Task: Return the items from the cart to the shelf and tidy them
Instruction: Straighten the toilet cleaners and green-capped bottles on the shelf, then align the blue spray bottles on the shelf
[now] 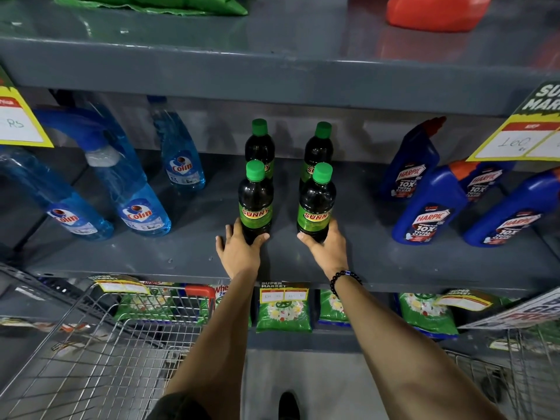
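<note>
Several dark Sunny bottles with green caps stand upright on the grey middle shelf point(181, 256), in two short rows. My left hand point(238, 250) wraps the base of the front left Sunny bottle point(255, 201). My right hand point(327, 247) wraps the base of the front right Sunny bottle point(316, 204). Behind them stand the back left Sunny bottle point(259, 144) and the back right Sunny bottle point(318, 147). The wire cart point(100, 353) sits at the lower left and looks empty where I can see into it.
Blue Colin spray bottles point(142, 204) stand to the left on the same shelf, blue Harpic bottles point(427, 213) to the right. Green detergent packs point(283, 310) fill the shelf below. Yellow price tags point(21, 122) hang from the shelf above. A second wire cart point(515, 374) is at the lower right.
</note>
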A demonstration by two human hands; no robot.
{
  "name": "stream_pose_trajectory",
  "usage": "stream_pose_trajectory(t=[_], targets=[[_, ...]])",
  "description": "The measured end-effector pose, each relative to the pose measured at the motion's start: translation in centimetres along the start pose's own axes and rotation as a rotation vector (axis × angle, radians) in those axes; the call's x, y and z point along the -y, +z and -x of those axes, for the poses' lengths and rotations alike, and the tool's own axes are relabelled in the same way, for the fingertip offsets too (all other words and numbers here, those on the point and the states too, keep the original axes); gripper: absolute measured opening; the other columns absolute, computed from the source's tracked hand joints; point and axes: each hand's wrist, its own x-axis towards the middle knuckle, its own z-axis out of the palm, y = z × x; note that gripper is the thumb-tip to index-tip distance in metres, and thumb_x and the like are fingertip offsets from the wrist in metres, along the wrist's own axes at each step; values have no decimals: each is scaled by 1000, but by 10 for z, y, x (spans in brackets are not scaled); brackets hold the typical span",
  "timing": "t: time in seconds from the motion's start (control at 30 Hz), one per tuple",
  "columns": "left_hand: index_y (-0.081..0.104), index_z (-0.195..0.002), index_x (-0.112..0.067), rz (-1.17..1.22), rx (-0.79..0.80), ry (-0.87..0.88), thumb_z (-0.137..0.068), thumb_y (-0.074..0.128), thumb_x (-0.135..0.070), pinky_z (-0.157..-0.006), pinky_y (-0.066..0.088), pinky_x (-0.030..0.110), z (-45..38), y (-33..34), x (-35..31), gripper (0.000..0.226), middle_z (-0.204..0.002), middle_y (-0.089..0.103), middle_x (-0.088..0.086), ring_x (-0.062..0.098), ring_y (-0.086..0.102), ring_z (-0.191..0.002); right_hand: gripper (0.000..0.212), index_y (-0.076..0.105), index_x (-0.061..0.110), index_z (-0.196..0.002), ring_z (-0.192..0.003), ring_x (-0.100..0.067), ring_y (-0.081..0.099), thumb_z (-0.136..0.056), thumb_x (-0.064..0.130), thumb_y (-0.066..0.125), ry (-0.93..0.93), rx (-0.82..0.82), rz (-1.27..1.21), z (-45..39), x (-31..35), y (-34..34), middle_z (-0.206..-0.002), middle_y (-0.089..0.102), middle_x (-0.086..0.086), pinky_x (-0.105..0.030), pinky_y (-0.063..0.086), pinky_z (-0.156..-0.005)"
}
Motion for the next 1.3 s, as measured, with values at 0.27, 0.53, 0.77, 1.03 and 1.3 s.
stream_pose_trajectory(t=[0.27, 0.53, 0.77, 1.03, 1.3], targets=[[20, -146, -16, 3, 82, 59, -73, 70, -43, -120, 2, 38, 2, -16, 0, 92, -152, 33, 12, 21, 16, -145, 101, 22, 13, -142, -136, -32, 33, -63, 36, 81, -32, -59, 93, 14, 4, 3, -145, 38, -14, -46, 33, -111], [18, -145, -3, -197, -1, 46, -84, 53, -49, -120, 11, 39, 29, -82, 61, 84, -155, 20, 19, 31, 16, -144, 85, 26, -4, -140, -139, -33, 28, -78, 38, 67, -38, -211, 391, 82, 11, 51, -148, 34, -24, -40, 16, -119], [28, -138, 4, -35, -135, -110, -81, 63, -39, -115, 24, 45, 9, -147, 112, 79, -148, 32, 23, 36, 27, -138, 82, 23, 6, -143, -141, -29, 26, -81, 37, 65, -242, 200, 364, 109, 54, 140, -152, 30, -15, -40, 22, -117], [35, -131, -3, 145, -295, -236, -72, 74, -35, -103, 40, 50, -54, -198, 153, 77, -134, 46, 19, 35, 45, -124, 87, 28, 10, -143, -132, -24, 41, -72, 27, 77, -135, 470, 153, 52, 129, 219, -148, 40, -11, -35, 36, -105], [44, -117, -9, 210, -288, -251, -50, 87, -33, -96, 46, 47, -106, -210, 171, 84, -121, 56, 16, 33, 53, -112, 35, 65, 10, -96, -82, -16, 62, -65, 15, 81, -129, 510, 65, 21, 148, 244, -95, 70, -5, -24, 44, -70]])
